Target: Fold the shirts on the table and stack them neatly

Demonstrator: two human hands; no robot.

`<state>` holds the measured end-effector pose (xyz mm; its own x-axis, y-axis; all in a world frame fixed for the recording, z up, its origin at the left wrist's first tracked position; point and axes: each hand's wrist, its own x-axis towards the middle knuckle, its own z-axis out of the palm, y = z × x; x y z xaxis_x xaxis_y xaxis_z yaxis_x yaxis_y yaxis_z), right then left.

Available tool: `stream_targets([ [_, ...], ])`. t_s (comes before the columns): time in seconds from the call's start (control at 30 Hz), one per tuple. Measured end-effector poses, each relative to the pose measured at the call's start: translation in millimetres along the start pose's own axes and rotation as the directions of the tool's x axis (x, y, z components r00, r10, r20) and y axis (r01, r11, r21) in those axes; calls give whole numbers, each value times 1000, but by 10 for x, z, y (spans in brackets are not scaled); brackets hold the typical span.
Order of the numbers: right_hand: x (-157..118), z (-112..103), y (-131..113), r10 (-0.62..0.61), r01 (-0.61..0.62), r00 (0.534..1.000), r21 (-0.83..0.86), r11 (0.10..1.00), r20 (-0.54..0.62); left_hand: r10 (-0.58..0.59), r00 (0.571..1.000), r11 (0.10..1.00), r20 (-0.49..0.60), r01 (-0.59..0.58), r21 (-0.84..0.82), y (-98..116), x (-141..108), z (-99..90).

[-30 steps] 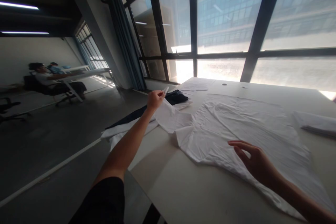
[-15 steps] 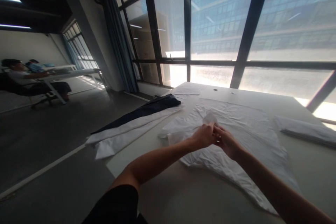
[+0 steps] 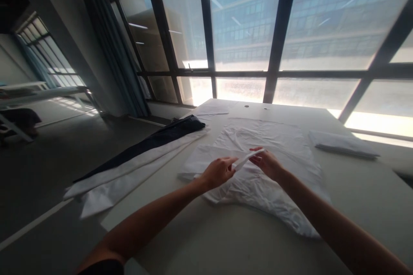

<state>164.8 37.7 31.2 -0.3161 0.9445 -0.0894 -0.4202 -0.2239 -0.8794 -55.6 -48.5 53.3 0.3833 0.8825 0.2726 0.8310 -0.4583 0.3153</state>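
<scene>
White table [image 3: 351,189] by windows [image 3: 245,21]; left hand [image 3: 219,172], right hand [image 3: 267,164] hold garment [image 3: 280,137].

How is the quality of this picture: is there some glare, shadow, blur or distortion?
Head view: strong glare on the lower window panes; the near part of the table in shadow; both hands and the white garment slightly soft, the garment's folds low in contrast; window frames slanting toward the sides, partly from camera tilt or a wide lens, I would guess.

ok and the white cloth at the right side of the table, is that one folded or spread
Folded: the white cloth bundle lies as a narrow, flat stack, with layered edges showing along its near side
</scene>
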Motion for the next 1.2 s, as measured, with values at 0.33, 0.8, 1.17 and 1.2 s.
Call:
stream_targets([
  [0.33,-375,-55,20,255,-254,967,63,965,-11,94,990,994,106,-99,42,190,107,395],
  [0.8,349,-246,-1224,-425,366,868,-246,898,-258,12,915,967,-403,-113,-229,-219,57,-559],
  [1.17,792,-589,-1882,-489,351,782,-377,857,-386,-268,901,953,-341,195,-234,-1224,243,-76],
  [1.2,821,-624,-1901,-484,325,778,-402,856,-401,-249,911,960,-329,187,-211,-1263,245,-35],
])
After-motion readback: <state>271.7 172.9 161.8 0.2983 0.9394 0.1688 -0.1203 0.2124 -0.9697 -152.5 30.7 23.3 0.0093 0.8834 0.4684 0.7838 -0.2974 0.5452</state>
